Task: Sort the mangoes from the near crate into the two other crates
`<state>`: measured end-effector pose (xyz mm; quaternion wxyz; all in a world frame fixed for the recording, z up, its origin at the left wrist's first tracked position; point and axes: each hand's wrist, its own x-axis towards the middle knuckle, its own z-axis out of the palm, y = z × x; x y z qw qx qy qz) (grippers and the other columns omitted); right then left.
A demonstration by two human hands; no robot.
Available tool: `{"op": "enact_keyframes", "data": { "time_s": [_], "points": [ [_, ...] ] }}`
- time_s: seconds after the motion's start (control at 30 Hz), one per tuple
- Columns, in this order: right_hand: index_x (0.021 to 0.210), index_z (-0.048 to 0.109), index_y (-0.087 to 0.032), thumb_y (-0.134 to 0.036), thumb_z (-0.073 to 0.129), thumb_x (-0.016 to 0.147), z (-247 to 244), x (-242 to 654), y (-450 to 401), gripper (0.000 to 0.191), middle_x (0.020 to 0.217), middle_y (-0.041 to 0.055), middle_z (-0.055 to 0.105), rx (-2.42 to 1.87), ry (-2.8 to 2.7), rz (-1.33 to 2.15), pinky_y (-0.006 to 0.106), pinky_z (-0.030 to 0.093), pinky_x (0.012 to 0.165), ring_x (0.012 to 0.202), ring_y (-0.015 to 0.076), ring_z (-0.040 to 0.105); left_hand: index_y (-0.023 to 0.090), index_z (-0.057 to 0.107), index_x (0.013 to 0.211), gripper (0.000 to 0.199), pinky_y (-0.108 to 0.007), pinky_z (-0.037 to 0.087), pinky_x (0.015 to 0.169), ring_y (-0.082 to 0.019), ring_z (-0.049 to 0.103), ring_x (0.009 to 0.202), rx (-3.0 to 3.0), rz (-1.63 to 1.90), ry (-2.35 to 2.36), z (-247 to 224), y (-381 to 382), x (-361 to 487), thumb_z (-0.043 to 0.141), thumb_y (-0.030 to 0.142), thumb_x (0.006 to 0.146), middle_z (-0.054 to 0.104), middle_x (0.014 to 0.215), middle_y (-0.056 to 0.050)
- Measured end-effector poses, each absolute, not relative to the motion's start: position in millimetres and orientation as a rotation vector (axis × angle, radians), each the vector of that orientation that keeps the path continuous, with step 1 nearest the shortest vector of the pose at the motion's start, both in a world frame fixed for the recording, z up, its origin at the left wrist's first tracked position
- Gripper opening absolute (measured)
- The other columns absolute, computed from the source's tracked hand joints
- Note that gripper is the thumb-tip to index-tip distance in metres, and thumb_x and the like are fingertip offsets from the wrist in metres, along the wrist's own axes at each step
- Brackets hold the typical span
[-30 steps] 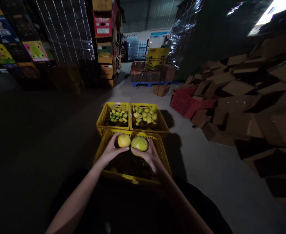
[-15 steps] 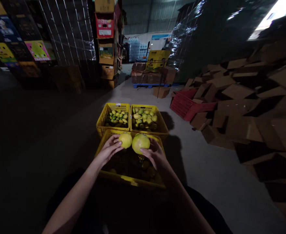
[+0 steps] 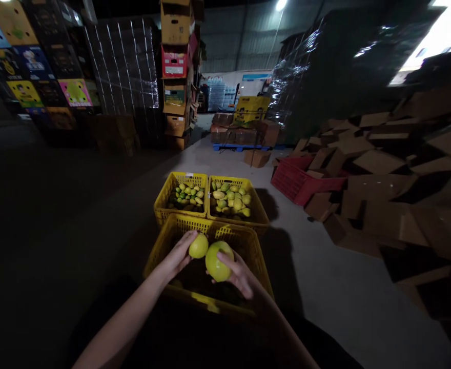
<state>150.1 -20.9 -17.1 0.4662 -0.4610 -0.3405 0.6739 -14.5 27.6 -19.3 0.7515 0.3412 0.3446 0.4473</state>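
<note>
My left hand point(image 3: 182, 252) holds a small round yellow citrus fruit point(image 3: 198, 246), fingers along its left side. A larger yellow-green citrus fruit point(image 3: 218, 262) is in my right hand point(image 3: 240, 271), with the thumb laid over its upper side. Both fruits are close together above the near yellow crate point(image 3: 263, 261), whose inside is dark and mostly hidden by my hands. Beyond it stand a left yellow crate point(image 3: 160, 201) holding small green and yellow fruits point(image 3: 189, 192) and a right yellow crate point(image 3: 259, 211) with larger yellow-green fruits point(image 3: 233, 197).
To the right lie a red crate point(image 3: 292, 182) and a large heap of cardboard boxes point(image 3: 383, 189). A stack of cartons point(image 3: 176, 97) rises behind the crates. Further back, a blue pallet point(image 3: 237, 147) carries boxes. Printed cartons point(image 3: 33, 61) are piled at the far left.
Both hands have come lower and nearer with the fruits. My right hand has turned, bringing its thumb on top of the larger fruit. The view has tilted up slightly.
</note>
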Motion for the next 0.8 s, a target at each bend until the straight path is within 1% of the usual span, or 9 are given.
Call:
{"op": "enact_keyframes", "data": {
  "time_s": [0.1,0.2,0.3,0.43,0.5,0.6,0.67,0.73,0.8],
  "points": [
    [0.100,0.056,-0.022,-0.048,0.070,0.070,-22,152,-18,0.042,0.089,0.0089,0.072,-1.146,-0.739,1.714,0.031,0.053,0.049,0.061,0.0217,0.069,0.018,0.058,0.090,0.034,-0.024,0.052,0.068,-0.018,0.066,0.086,0.676,0.942,0.777,-22,31,-10,0.066,0.046,0.075,0.069,0.092,-0.007],
    [0.094,0.059,-0.021,-0.055,0.062,0.075,-23,159,-15,0.039,0.079,0.0072,0.072,-1.184,-0.597,1.752,0.029,0.052,0.049,0.055,0.0185,0.067,0.017,0.056,0.094,0.037,-0.022,0.049,0.059,-0.013,0.065,0.065,0.739,0.864,0.838,-27,32,-6,0.067,0.046,0.074,0.068,0.080,-0.003],
    [0.091,0.061,-0.019,-0.058,0.057,0.077,-23,166,-15,0.042,0.071,0.0052,0.071,-1.163,-0.545,1.747,0.027,0.050,0.048,0.052,0.0170,0.065,0.016,0.058,0.090,0.047,-0.020,0.041,0.046,-0.010,0.057,0.045,0.921,0.769,0.894,-31,31,-2,0.060,0.061,0.075,0.066,0.066,-0.003],
    [0.088,0.063,-0.016,-0.062,0.054,0.077,-22,172,-18,0.048,0.074,0.0085,0.071,-1.106,-0.595,1.764,0.027,0.048,0.048,0.052,0.0165,0.063,0.015,0.062,0.083,0.060,-0.021,0.034,0.041,-0.010,0.051,0.040,1.023,0.719,0.917,-34,29,2,0.050,0.073,0.073,0.064,0.059,-0.004],
    [0.090,0.063,-0.016,-0.062,0.055,0.076,-23,173,-19,0.048,0.076,0.0091,0.071,-1.087,-0.612,1.756,0.028,0.048,0.049,0.053,0.0169,0.063,0.015,0.062,0.084,0.060,-0.020,0.035,0.042,-0.009,0.051,0.041,1.009,0.714,0.919,-35,29,3,0.050,0.073,0.072,0.063,0.059,-0.003],
    [0.093,0.062,-0.018,-0.061,0.060,0.074,-24,174,-22,0.047,0.078,0.0085,0.071,-1.088,-0.623,1.719,0.031,0.049,0.051,0.054,0.0180,0.063,0.018,0.059,0.096,0.054,-0.021,0.041,0.049,-0.009,0.054,0.047,0.959,0.742,0.895,-34,27,5,0.059,0.066,0.072,0.064,0.066,-0.002],
    [0.096,0.061,-0.020,-0.057,0.063,0.073,-23,174,-23,0.044,0.079,0.0071,0.070,-1.098,-0.648,1.678,0.032,0.051,0.055,0.057,0.0183,0.064,0.019,0.057,0.102,0.050,-0.021,0.045,0.057,-0.011,0.059,0.059,0.964,0.804,0.868,-31,26,5,0.069,0.055,0.069,0.065,0.077,-0.002],
    [0.101,0.058,-0.022,-0.052,0.067,0.071,-22,173,-23,0.043,0.080,0.0053,0.069,-1.113,-0.708,1.616,0.033,0.052,0.059,0.063,0.0191,0.065,0.020,0.058,0.105,0.050,-0.022,0.047,0.068,-0.013,0.061,0.076,1.028,0.912,0.853,-26,26,4,0.077,0.044,0.065,0.066,0.090,-0.002],
    [0.105,0.056,-0.023,-0.045,0.075,0.065,-21,173,-22,0.050,0.084,0.0039,0.068,-1.165,-0.815,1.481,0.034,0.052,0.065,0.071,0.0207,0.066,0.020,0.060,0.109,0.054,-0.024,0.046,0.081,-0.015,0.060,0.091,1.128,1.033,0.841,-22,27,2,0.081,0.035,0.061,0.064,0.103,-0.003]
  ]
}}
